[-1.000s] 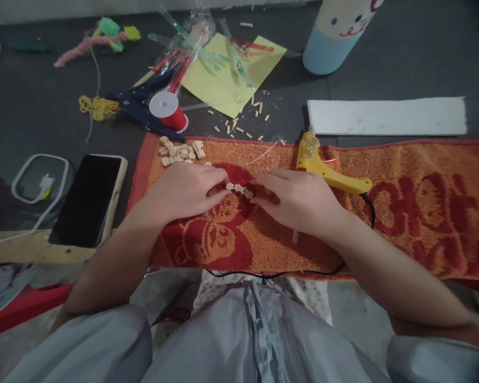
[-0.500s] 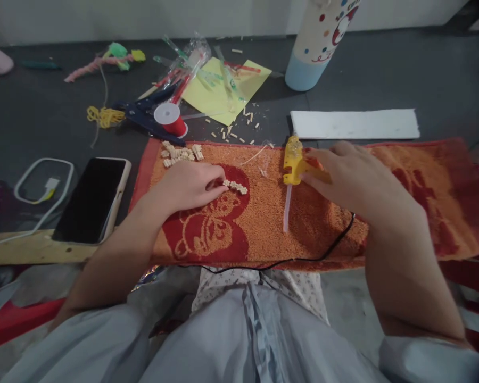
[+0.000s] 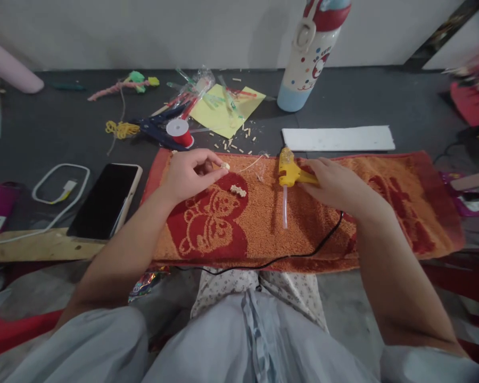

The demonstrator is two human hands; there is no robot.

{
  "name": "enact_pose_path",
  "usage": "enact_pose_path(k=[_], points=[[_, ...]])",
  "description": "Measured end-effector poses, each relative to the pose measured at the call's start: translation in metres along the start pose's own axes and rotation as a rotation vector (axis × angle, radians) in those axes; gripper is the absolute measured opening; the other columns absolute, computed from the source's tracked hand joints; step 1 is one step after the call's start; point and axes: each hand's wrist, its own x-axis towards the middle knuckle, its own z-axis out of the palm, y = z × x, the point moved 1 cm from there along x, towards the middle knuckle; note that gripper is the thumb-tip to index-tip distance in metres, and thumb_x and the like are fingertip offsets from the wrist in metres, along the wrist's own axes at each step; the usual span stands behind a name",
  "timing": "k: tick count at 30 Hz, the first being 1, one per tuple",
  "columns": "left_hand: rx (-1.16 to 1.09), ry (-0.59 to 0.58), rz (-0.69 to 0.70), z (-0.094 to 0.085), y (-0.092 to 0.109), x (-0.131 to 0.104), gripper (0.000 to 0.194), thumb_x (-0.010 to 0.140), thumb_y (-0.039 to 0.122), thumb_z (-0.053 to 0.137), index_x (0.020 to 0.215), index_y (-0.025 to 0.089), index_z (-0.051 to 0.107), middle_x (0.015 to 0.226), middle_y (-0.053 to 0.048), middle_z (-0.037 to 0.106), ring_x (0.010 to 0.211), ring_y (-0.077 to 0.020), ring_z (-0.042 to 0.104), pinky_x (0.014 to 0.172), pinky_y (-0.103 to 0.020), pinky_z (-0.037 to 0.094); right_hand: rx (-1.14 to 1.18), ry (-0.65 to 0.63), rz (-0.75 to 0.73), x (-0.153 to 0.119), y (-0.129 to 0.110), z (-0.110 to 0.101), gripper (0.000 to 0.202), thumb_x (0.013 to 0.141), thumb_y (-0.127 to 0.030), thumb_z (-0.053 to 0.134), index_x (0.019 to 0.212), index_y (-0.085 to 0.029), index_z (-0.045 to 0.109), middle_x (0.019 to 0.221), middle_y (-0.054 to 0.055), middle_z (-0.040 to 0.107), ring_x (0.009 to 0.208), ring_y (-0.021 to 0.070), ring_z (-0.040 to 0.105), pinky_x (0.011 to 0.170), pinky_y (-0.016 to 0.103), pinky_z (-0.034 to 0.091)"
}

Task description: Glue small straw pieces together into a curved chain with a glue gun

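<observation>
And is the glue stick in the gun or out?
Partly in, it seems: one end of the stick pokes out of the yellow gun in the right hand. The rest is hidden.

Towel [image 3: 263,234] along the table's [image 3: 415,106] near edge. On it, joined pieces [image 3: 238,190] left of centre, glue gun [image 3: 288,173] to their right. Phone [image 3: 106,202] just left of towel, cable [image 3: 35,183] farther left. Behind towel, left to right: spool [image 3: 179,134], paper [image 3: 213,118], flat strip [image 3: 339,139]. Bottle [image 3: 303,74] behind the strip's left end.

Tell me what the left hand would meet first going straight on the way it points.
The left hand would probably meet the thin pale strand on the orange towel first, or the yellow glue gun if it passes above.
</observation>
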Motion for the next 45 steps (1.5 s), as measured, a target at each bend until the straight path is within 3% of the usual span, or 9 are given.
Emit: enact_pose_path(k=[6, 11, 14, 17, 23, 30, 33, 39, 45], points=[[-0.140, 0.040, -0.045, -0.004, -0.001, 0.001, 0.027, 0.080, 0.044, 0.069, 0.087, 0.018, 0.070, 0.066, -0.002, 0.066, 0.056, -0.0102, 0.055, 0.053, -0.023, 0.044, 0.525, 0.054, 0.098, -0.009, 0.005, -0.012, 0.041, 0.092, -0.044, 0.052, 0.121, -0.016, 0.059, 0.108, 0.014, 0.067, 0.093, 0.0247, 0.061, 0.084, 0.040, 0.049], [-0.141, 0.030, -0.058, -0.002, -0.003, 0.001, 0.027, 0.081, 0.044, 0.066, 0.091, 0.018, 0.070, 0.065, -0.001, 0.064, 0.055, -0.0101, 0.055, 0.051, -0.023, 0.043, 1.036, 0.159, 0.241, -0.007, 0.002, -0.016, 0.016, 0.089, -0.036, 0.054, 0.090, -0.022, 0.060, 0.087, 0.009, 0.063, 0.077, 0.0193, 0.055, 0.078, 0.036, 0.045], [-0.130, 0.020, -0.058, 0.000, -0.003, 0.001, 0.029, 0.081, 0.045, 0.065, 0.090, 0.018, 0.069, 0.062, 0.000, 0.061, 0.054, -0.0098, 0.053, 0.050, -0.023, 0.042, 1.204, 0.230, 0.256, -0.002, 0.000, -0.019, 0.022, 0.085, -0.036, 0.051, 0.096, -0.022, 0.063, 0.092, 0.010, 0.063, 0.070, 0.0182, 0.052, 0.069, 0.038, 0.043], [-0.170, 0.015, -0.075, 0.000, -0.002, 0.002, 0.029, 0.080, 0.046, 0.066, 0.089, 0.018, 0.068, 0.063, 0.000, 0.061, 0.054, -0.0100, 0.053, 0.050, -0.023, 0.042, 1.236, 0.233, 0.275, 0.002, -0.004, -0.022, 0.028, 0.082, -0.039, 0.052, 0.100, -0.023, 0.066, 0.089, 0.008, 0.061, 0.068, 0.0177, 0.049, 0.066, 0.038, 0.040], [-0.279, 0.015, -0.098, 0.000, 0.001, 0.002, 0.030, 0.077, 0.045, 0.069, 0.088, 0.017, 0.068, 0.061, 0.001, 0.060, 0.050, -0.0085, 0.049, 0.048, -0.023, 0.040, 1.302, 0.270, 0.261, 0.005, -0.016, -0.027, 0.019, 0.078, -0.040, 0.063, 0.089, -0.025, 0.065, 0.072, -0.001, 0.043, 0.058, 0.0137, 0.038, 0.060, 0.037, 0.034], [-0.249, 0.010, -0.111, 0.000, -0.001, 0.001, 0.036, 0.078, 0.051, 0.067, 0.093, 0.018, 0.070, 0.061, 0.001, 0.058, 0.051, -0.0084, 0.048, 0.048, -0.023, 0.040, 1.340, 0.102, 0.180, 0.012, -0.034, -0.029, 0.029, 0.079, -0.048, 0.061, 0.090, -0.022, 0.069, 0.079, 0.006, 0.063, 0.054, 0.0135, 0.046, 0.052, 0.034, 0.041], [-0.325, 0.029, -0.117, 0.000, -0.001, 0.002, 0.034, 0.076, 0.048, 0.071, 0.090, 0.018, 0.070, 0.058, 0.003, 0.055, 0.049, -0.0072, 0.046, 0.047, -0.022, 0.038, 1.360, 0.055, 0.141, 0.018, -0.042, -0.023, 0.029, 0.080, -0.050, 0.063, 0.087, -0.022, 0.067, 0.074, 0.003, 0.063, 0.052, 0.0125, 0.051, 0.049, 0.031, 0.044], [-0.410, 0.060, -0.053, 0.003, -0.003, 0.002, 0.030, 0.074, 0.045, 0.075, 0.086, 0.018, 0.072, 0.057, 0.003, 0.056, 0.048, -0.0069, 0.048, 0.046, -0.020, 0.036, 1.571, 0.056, -0.148, 0.026, -0.044, 0.002, 0.033, 0.084, -0.049, 0.065, 0.079, -0.017, 0.064, 0.061, 0.000, 0.058, 0.039, 0.0104, 0.051, 0.037, 0.025, 0.040], [-0.398, 0.050, -0.076, 0.002, -0.002, 0.000, 0.025, 0.073, 0.040, 0.077, 0.079, 0.017, 0.069, 0.058, 0.003, 0.058, 0.049, -0.0063, 0.048, 0.045, -0.019, 0.036, 1.477, -0.061, -0.175, 0.020, -0.040, 0.014, 0.042, 0.089, -0.054, 0.061, 0.072, -0.015, 0.066, 0.058, 0.004, 0.062, 0.042, 0.0130, 0.058, 0.038, 0.025, 0.043]])
